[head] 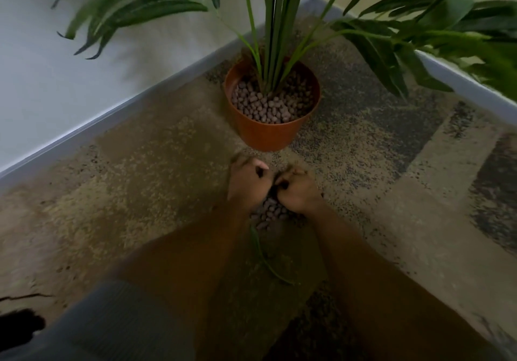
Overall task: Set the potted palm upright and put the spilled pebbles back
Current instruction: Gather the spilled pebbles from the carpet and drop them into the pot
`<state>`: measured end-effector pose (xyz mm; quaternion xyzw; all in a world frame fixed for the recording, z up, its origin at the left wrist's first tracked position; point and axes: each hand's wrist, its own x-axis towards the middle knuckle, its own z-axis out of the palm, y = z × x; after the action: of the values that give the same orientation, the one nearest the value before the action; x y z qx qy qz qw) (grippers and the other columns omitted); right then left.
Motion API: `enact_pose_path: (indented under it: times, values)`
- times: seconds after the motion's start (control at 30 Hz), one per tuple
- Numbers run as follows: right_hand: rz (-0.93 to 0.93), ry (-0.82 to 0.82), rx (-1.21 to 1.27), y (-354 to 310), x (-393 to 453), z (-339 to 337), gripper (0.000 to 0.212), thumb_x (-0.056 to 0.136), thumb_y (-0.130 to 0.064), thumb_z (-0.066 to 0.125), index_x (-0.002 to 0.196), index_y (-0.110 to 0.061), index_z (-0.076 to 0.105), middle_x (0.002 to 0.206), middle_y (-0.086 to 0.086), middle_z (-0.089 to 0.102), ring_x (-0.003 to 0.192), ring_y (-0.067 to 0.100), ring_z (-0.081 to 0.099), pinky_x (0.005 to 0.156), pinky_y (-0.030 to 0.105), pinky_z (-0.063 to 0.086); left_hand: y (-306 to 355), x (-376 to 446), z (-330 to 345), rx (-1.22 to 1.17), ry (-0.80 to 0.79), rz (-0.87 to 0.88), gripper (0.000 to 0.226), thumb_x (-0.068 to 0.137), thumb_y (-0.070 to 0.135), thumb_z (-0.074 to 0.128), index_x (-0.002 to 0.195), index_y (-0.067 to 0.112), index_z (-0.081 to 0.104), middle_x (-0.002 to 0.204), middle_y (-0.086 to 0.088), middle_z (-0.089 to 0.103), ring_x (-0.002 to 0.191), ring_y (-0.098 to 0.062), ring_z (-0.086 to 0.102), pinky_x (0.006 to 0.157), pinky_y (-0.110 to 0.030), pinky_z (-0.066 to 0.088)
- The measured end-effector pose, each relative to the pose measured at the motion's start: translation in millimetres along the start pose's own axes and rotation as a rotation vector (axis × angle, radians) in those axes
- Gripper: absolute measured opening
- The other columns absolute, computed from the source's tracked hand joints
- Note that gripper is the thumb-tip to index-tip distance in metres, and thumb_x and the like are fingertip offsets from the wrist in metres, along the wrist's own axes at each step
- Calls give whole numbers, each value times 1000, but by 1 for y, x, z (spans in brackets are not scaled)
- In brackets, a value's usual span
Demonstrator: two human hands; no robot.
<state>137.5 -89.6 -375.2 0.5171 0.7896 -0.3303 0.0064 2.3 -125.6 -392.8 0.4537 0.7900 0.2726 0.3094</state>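
- Nearest the camera, two bare forearms reach forward; the left one comes out of one grey ribbed sleeve (112,324).
- One loose green leaf (265,260) lies on the carpet (140,164) between the forearms, just behind the hands.
- Two hands meet knuckle to knuckle over the spill: the left hand (247,181) and the right hand (298,190) are both curled with fingers tucked under — whether they grip pebbles or only rake at them cannot be told, as the frame is blurred.
- One small heap of spilled pebbles (270,212) sits on the carpet directly under and just behind the two hands; too many and too blurred to count.
- Just ahead of the hands stands one orange pot (265,134), upright, its rim open towards the camera and filled with the same brown pebbles around the stems.
- One palm (275,24) rises from the pot, fronds spreading left and right above the hands.
- Open carpet lies to the left and right of the hands.
- Beyond the pot, two walls meet in one corner, each edged with a grey skirting board (126,108) — the pot stands near that corner.
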Motion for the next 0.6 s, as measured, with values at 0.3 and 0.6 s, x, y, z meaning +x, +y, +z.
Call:
enact_pose_path:
  times: [0.3,0.6]
  values:
    - [222,93,15,16,-22,-31,47,68,-28,58,114,-24,67,133,3,55,127,25,45,107,35,37,-9,-27,-11,160,-239,178,35,83,54,59,105,27,64,117,0,44,120,-22,42,105,-41,40]
    - [415,-143,-24,39,-40,-39,83,67,-34,83,140,-25,45,147,8,21,137,34,25,111,39,34,9,-42,-4,347,-382,216,77,58,64,77,122,29,51,133,-3,36,133,-27,26,107,-47,35]
